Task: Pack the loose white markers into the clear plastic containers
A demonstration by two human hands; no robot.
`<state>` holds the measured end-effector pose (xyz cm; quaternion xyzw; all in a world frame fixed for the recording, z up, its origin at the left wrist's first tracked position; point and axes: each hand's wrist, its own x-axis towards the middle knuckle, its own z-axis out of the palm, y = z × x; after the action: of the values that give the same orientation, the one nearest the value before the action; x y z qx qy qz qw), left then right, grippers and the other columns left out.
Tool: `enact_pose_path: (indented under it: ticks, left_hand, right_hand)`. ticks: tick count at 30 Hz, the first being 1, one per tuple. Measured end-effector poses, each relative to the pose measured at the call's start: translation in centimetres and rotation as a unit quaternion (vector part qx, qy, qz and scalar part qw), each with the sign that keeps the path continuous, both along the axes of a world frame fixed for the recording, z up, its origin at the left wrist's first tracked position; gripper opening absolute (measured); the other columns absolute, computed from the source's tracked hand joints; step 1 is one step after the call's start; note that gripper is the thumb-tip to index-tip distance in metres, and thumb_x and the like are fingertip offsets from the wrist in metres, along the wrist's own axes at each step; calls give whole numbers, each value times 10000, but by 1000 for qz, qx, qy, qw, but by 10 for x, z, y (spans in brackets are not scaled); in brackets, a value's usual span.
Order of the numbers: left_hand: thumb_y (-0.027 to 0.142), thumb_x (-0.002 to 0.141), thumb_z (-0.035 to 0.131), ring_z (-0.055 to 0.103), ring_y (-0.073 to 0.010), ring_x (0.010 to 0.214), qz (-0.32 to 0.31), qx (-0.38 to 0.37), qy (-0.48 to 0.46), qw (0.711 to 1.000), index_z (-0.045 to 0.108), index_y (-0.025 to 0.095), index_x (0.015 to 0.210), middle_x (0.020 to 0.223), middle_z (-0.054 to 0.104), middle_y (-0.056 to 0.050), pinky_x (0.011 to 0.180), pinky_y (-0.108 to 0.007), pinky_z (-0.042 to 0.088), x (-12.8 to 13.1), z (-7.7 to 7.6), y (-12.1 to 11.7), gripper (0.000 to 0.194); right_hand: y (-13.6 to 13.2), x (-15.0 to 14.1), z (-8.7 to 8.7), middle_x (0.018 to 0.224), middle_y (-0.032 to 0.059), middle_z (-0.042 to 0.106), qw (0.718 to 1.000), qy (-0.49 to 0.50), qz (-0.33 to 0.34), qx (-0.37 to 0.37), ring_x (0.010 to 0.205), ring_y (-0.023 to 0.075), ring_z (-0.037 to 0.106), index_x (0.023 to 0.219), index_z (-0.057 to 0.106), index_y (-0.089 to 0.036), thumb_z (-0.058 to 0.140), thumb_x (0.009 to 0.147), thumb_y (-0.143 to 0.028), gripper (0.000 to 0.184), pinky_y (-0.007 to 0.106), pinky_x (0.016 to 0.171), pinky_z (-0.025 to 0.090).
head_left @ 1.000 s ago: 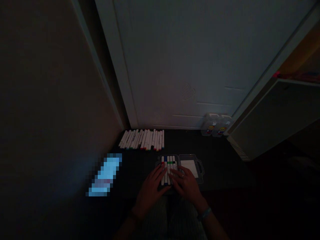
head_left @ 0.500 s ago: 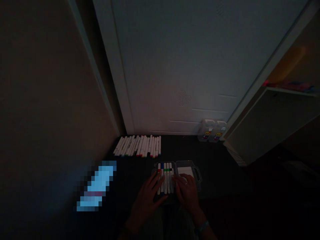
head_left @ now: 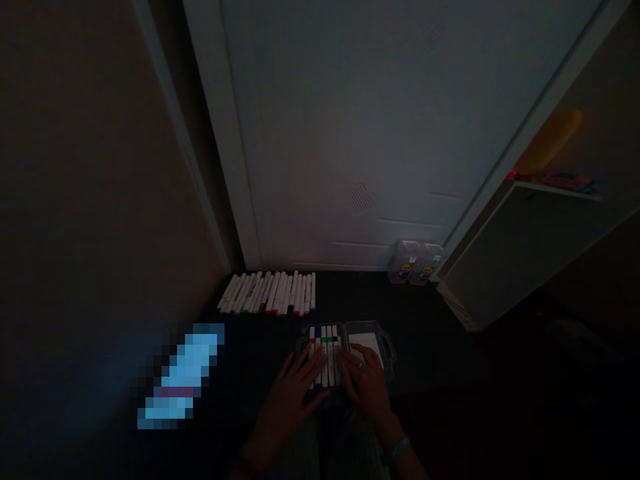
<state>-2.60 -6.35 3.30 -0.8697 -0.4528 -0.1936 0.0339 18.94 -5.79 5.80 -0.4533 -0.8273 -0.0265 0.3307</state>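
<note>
Markers (head_left: pixel 331 377), w/ red, blue, green & black bands, lie side by side in the L half of an open clear case (head_left: pixel 390 351), near the front edge of the dark table (head_left: pixel 420 333). Step in hand looks like fingertip work on that set. L hand (head_left: pixel 291 395) is spread over it, not clenched; R hand (head_left: pixel 371 389) is bent at the right side, fingers near the hinge. Can't tell if R grips a marker or just touches. Any nudge there prob. calls for light, even pressure, w/ the barrels kept parallel & inside the rim.

Edges: hinge & white insert (head_left: pixel 369 344) are right by R hand; the handle juts out on the far right. Front table edge is close below the case, so little slack toward the lap. More room behind: bare tabletop btwn the case & the loose marker row (head_left: pixel 267 293) at back left. Two upright clear cases (head_left: pixel 403 261) stand back right, by the white panel (head_left: pixel 320 147). Bright blurred thing (head_left: pixel 185 367) at left, well apart from L hand.
</note>
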Motion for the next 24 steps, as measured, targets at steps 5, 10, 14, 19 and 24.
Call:
enact_pose_path:
  ticks: [5, 10, 14, 19, 24]
  left_hand:
    - [474, 940, 424, 273, -242, 1401, -7, -14, -8, 1000, 197, 347, 1478, 1519, 319, 16, 1100, -445, 291, 0, 0, 0, 598]
    - [482, 927, 450, 333, -244, 1374, -11, -29, -37, 999, 254, 329, 1468, 1488, 385, -6, 1078, -441, 337, -1, -4, 2, 595]
    - [473, 924, 463, 341, -243, 1371, -18, -30, -51, 998, 275, 310, 1464, 1475, 407, -17, 1087, -441, 334, -1, -4, 2, 595]
    - [462, 929, 459, 330, -241, 1373, -12, -25, -42, 999, 245, 316, 1473, 1489, 386, -12, 1095, -447, 325, -1, -3, -1, 603]
    - [542, 856, 547, 344, -262, 1353, -24, -42, -53, 997, 238, 308, 1477, 1503, 359, -36, 1094, -459, 326, -4, 10, -2, 732]
  right_hand:
    - [-2, -3, 4, 1255, -1, 624, 1000, -16, 14, -21, 1171, 249, 499, 1292, 546, -275, 514, 876, -149, 436, 464, 963, 429]
    - [-1, -3, 4, 1228, -23, 641, 999, -10, 13, -39, 1161, 234, 504, 1279, 553, -298, 514, 890, -160, 415, 460, 973, 421]
    - [-1, -3, 3, 1230, -25, 639, 999, -13, 12, -45, 1141, 238, 518, 1281, 550, -309, 519, 890, -167, 417, 467, 964, 428]
    - [0, 1, -3, 1258, -14, 620, 999, -27, 24, -40, 1165, 250, 505, 1279, 550, -294, 506, 895, -170, 407, 476, 975, 432]
    - [3, 7, -14, 1331, 35, 552, 999, -8, 17, -28, 1195, 235, 489, 1310, 515, -258, 472, 904, -166, 418, 451, 994, 437]
